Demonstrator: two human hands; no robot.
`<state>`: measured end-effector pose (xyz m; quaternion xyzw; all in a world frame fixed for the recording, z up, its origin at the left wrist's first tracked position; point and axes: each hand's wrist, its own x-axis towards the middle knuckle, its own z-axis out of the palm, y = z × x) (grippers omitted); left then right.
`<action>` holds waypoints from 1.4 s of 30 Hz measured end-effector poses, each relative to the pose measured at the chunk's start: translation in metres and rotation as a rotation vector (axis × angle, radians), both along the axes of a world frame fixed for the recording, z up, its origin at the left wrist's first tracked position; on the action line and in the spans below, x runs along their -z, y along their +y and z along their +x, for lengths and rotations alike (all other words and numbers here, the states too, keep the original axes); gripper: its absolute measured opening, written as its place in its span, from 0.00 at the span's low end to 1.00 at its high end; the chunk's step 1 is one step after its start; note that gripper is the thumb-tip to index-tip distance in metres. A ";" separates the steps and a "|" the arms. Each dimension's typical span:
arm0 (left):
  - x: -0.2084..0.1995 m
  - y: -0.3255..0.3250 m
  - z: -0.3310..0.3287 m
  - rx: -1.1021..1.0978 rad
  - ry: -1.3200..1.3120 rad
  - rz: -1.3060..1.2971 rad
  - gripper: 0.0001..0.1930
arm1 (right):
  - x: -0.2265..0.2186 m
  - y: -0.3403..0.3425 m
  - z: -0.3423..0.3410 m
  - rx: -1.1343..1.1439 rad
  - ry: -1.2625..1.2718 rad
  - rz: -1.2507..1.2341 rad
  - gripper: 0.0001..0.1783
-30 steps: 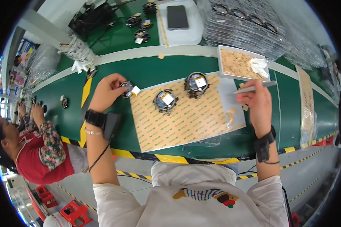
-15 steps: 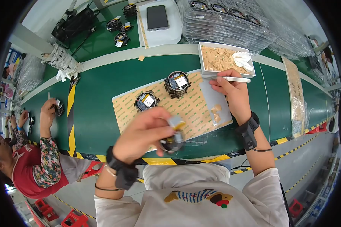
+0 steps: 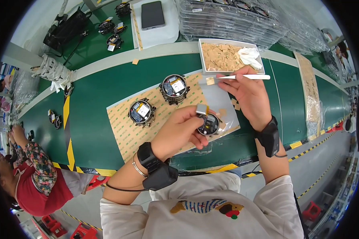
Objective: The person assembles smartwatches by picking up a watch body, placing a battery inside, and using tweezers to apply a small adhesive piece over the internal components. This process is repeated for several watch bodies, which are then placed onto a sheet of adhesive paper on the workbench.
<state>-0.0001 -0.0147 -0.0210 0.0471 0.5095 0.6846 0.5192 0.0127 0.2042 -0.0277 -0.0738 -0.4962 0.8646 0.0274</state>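
My left hand (image 3: 178,133) is closed on a round watch module (image 3: 210,126) with a black rim and exposed electronics. A small silver battery (image 3: 202,109) stands up at its edge near my fingertips. Pinched in my right hand (image 3: 249,97) are white tweezers (image 3: 253,77), with a small square tan adhesive piece (image 3: 210,81) at their tip. Two stacks of similar round modules, a farther stack (image 3: 174,87) and a nearer stack (image 3: 142,112), rest on a tan patterned adhesive sheet (image 3: 121,133). Some loose tan pieces (image 3: 235,104) lie by its right side.
Behind my right hand, a white box (image 3: 202,59) contains tan scraps and a crumpled white tissue (image 3: 249,56). Clear plastic trays (image 3: 235,24) are stacked at the back, beside a phone (image 3: 152,15). A co-worker (image 3: 40,175) sits at the left.
My left hand has moved right with the module, closer to the tweezers. A tan adhesive piece now shows at the tweezers' tip. The co-worker's hand has drawn away from modules on the table.
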 end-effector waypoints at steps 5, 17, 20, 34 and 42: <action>-0.005 0.002 0.007 -0.262 -0.018 0.066 0.14 | -0.016 -0.009 0.020 -0.065 0.077 0.021 0.04; 0.001 0.003 0.009 -0.280 -0.096 0.178 0.14 | -0.011 -0.023 0.029 -0.110 0.194 0.311 0.06; 0.000 0.004 0.012 -0.299 -0.065 0.187 0.14 | -0.010 -0.026 0.030 -0.094 0.241 0.351 0.06; 0.002 0.011 0.009 -0.319 0.187 0.010 0.08 | -0.023 -0.034 0.045 -0.078 0.444 1.058 0.05; 0.005 0.009 0.011 -0.391 0.065 0.109 0.12 | -0.020 -0.037 0.041 -0.138 0.316 0.792 0.05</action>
